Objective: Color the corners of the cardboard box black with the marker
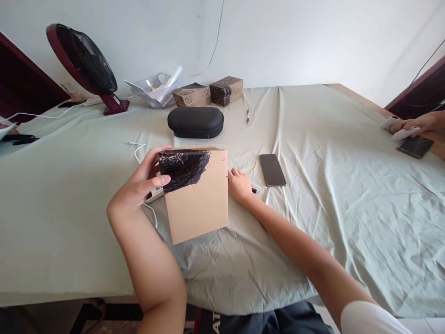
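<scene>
A plain brown cardboard box [199,199] stands tilted in front of me. Black scribbled ink covers its upper left corner, on the face towards me. My left hand [148,174] grips that corner, its thumb on the inked face and its fingers behind the top edge. Close to the box's right side, my right hand [239,184] is closed, with curled fingers. A black marker [254,190] seems to be in it; only a short dark end shows by the wrist. Behind the left hand, a white device [155,194] with a cable is partly hidden.
A black zip case [195,122] lies behind the box, and a phone [273,170] to the right. Farther back are two inked cartons [226,91], a plastic basket [153,98], a small pen [248,117] and a fan [85,60]. Another person's hands [422,124] are at far right.
</scene>
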